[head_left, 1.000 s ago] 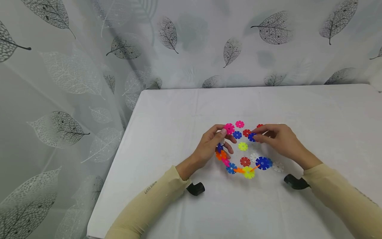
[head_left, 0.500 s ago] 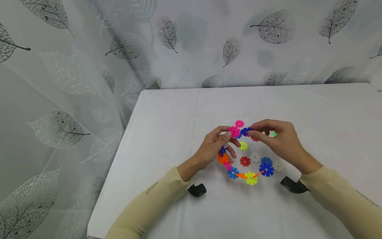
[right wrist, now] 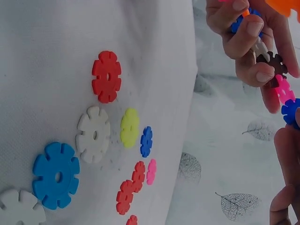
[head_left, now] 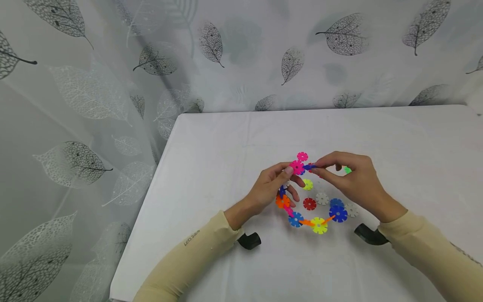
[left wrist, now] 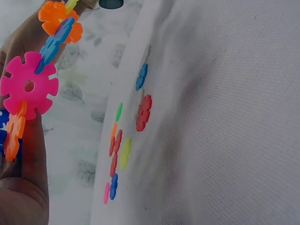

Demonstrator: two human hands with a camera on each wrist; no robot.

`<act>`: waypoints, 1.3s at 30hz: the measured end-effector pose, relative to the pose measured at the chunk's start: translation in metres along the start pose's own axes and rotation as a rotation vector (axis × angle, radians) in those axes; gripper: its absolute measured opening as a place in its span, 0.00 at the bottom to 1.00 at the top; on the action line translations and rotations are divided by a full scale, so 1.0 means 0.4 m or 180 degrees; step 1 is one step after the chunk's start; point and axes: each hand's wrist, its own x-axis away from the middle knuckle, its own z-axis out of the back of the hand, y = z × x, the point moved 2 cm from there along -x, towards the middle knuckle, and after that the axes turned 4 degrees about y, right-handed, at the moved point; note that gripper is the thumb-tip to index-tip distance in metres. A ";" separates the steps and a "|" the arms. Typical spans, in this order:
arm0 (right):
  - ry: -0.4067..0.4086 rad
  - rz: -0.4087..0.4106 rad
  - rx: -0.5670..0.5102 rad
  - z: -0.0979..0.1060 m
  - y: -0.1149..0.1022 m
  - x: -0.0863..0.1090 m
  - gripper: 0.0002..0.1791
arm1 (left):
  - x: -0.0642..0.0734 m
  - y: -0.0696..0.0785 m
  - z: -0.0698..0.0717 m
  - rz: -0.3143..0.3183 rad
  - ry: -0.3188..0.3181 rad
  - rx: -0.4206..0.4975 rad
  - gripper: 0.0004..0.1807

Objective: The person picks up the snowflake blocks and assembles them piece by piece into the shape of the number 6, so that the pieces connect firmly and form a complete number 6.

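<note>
A chain of notched plastic discs hangs in a curve from my left hand (head_left: 269, 186), which pinches its pink disc (head_left: 297, 167) between thumb and fingers. Down the chain come an orange disc (head_left: 282, 201), a light blue disc (head_left: 296, 219), a yellow disc (head_left: 319, 226) and a dark blue disc (head_left: 338, 214). With thumb and forefinger my right hand (head_left: 351, 176) pinches another blue disc (head_left: 310, 167), nearly edge-on, against the pink one's right edge. Whether their slots interlock I cannot tell. In the right wrist view, a brown disc (right wrist: 273, 69) shows beside the left fingers.
Loose discs lie on the white table (head_left: 211, 159) below the hands: a red disc (right wrist: 107, 77), a white disc (right wrist: 93, 135), a light blue disc (right wrist: 56, 176), a yellow disc (right wrist: 130, 127) and several others. Behind the table hangs a leaf-patterned curtain (head_left: 241, 50).
My right hand has moved left, bringing the blue disc to the pink disc, and turned it edge-on. My left hand and the chain have shifted slightly right.
</note>
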 end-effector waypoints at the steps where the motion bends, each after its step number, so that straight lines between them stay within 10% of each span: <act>1: -0.0004 0.0030 -0.0001 0.000 0.000 0.000 0.19 | 0.000 0.000 0.000 -0.0021 -0.0007 -0.0028 0.22; 12: -0.0010 0.0415 0.0048 0.010 0.009 0.004 0.09 | -0.002 0.001 -0.007 -0.0179 -0.0033 -0.0497 0.27; 27: 0.0022 0.0839 0.0288 0.002 0.007 0.016 0.29 | 0.000 0.003 -0.019 -0.0071 -0.0050 -0.0596 0.26; 39: 0.0051 0.0549 -0.0142 -0.002 0.034 0.030 0.26 | -0.006 -0.004 -0.025 0.0046 0.0059 -0.0478 0.22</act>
